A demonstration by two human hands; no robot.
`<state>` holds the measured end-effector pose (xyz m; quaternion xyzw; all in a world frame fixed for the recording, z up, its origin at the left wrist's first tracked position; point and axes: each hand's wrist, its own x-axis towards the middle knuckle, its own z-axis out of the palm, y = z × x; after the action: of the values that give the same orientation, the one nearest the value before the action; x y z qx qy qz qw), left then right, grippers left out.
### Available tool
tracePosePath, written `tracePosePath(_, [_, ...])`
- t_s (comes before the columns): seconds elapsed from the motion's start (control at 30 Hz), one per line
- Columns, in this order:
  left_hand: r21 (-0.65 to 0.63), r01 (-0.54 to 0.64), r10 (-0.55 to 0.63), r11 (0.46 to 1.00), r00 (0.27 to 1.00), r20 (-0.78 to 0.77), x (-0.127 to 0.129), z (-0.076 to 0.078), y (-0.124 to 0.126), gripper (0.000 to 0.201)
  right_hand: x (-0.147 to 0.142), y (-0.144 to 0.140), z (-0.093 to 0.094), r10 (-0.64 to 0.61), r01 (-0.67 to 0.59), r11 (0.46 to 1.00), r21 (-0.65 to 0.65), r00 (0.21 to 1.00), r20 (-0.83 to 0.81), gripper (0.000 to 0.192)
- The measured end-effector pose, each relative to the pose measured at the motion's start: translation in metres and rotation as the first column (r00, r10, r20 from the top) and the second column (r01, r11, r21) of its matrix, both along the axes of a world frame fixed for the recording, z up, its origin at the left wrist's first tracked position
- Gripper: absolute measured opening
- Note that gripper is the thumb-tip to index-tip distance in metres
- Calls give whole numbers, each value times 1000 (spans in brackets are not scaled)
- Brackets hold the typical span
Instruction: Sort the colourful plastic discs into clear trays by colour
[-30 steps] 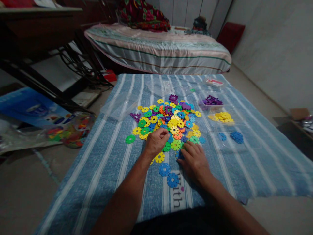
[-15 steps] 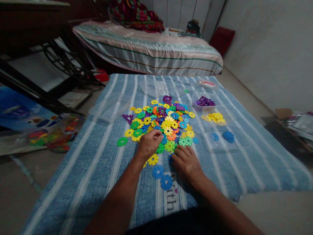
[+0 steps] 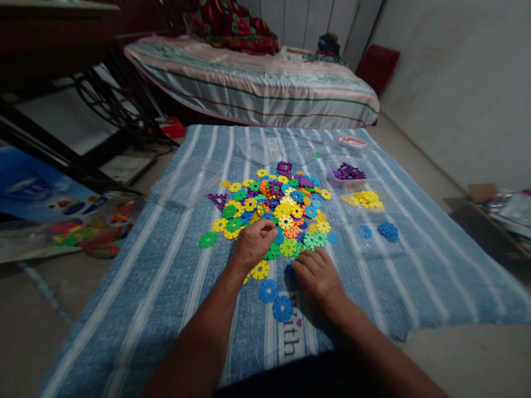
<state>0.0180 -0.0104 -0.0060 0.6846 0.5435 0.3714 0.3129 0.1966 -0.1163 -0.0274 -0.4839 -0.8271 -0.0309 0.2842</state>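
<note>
My left hand (image 3: 256,240) is closed at the near edge of a heap of notched plastic snowflake discs (image 3: 286,222) in yellow, green, blue and orange. Whatever its curled fingers hold, if anything, is hidden. My right hand (image 3: 318,276) lies lower and to the right, fingers bent down over a dark blue snowflake disc (image 3: 291,267) that shows only partly beside the fingertips. Between my forearms lie a yellow disc (image 3: 260,270) and two blue discs, one (image 3: 269,290) touching or nearly touching the other (image 3: 282,308).
On the right of the striped cloth (image 3: 157,309), clear containers hold purple pieces (image 3: 349,172), yellow discs (image 3: 367,199) and blue discs (image 3: 388,232). A transparent lid or tray (image 3: 188,182) lies at left. A bed (image 3: 257,83) stands beyond, a treadle-base table (image 3: 103,99) at left.
The dark blue disc by my right fingertips shows a little less than before. Both hands stay in nearly the same place.
</note>
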Motion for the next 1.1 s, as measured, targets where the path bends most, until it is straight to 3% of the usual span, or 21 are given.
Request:
tracePosePath(0.37, [5, -6, 6, 1000, 1000, -12, 0, 2, 0, 15, -1, 3, 10, -150, 152, 984, -95, 988, 34, 26])
tracePosePath(0.6, [-2, -2, 2, 1000, 1000, -1, 0, 2, 1, 15, 0, 3, 10, -149, 148, 988, -37, 987, -54, 14])
tracePosePath(1.1, [-16, -1, 2, 1000, 999, 52, 0, 1, 0, 16, -1, 7, 8, -165, 170, 984, 55, 982, -88, 14])
